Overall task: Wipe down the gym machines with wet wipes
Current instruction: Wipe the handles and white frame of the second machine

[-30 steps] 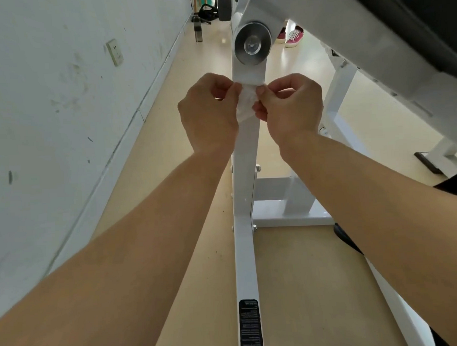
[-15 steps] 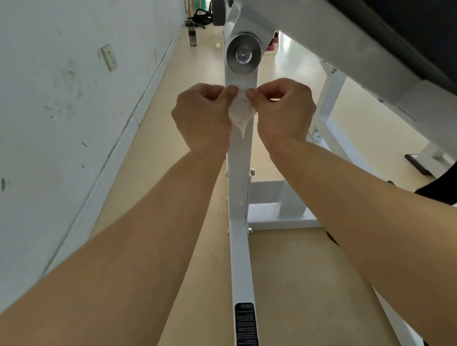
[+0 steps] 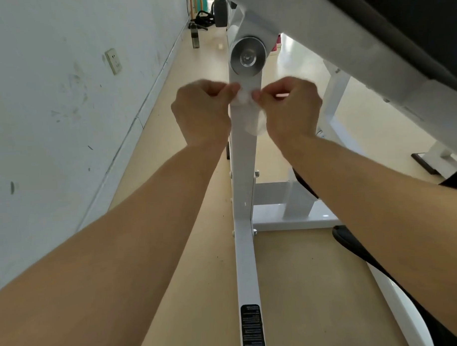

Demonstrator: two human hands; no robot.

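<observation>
Spreading the wet wipe (image 3: pixel 245 97) is judged to be the step in hand. The wipe is held in the air just in front of the white upright (image 3: pixel 244 172) of the gym machine (image 3: pixel 360 51), a little below the round metal cap (image 3: pixel 248 58). Whether it touches the paint cannot be told. Its top edge is pinched by the left hand (image 3: pixel 202 114) on one side and by the right hand (image 3: pixel 294 111) on the other, the remaining fingers of both being curled in. A crumpled fold hangs down beside the right palm. Both hands are slightly blurred.

For the step to be done well, the pinched corners should be drawn apart evenly, so that the sheet is opened flat rather than torn or left bunched. A flat face should then be laid over the upright and wrapped round it by one hand, so that the front and side faces are covered in one pass. Strokes are best begun high, under the cap, and taken down towards the floor (image 3: pixel 303 273), past the black label (image 3: pixel 251 327) fixed lower on the same member. The rim of the cap and the bolt head (image 3: pixel 256 174) are likely to hold grime and should be given extra care.
</observation>
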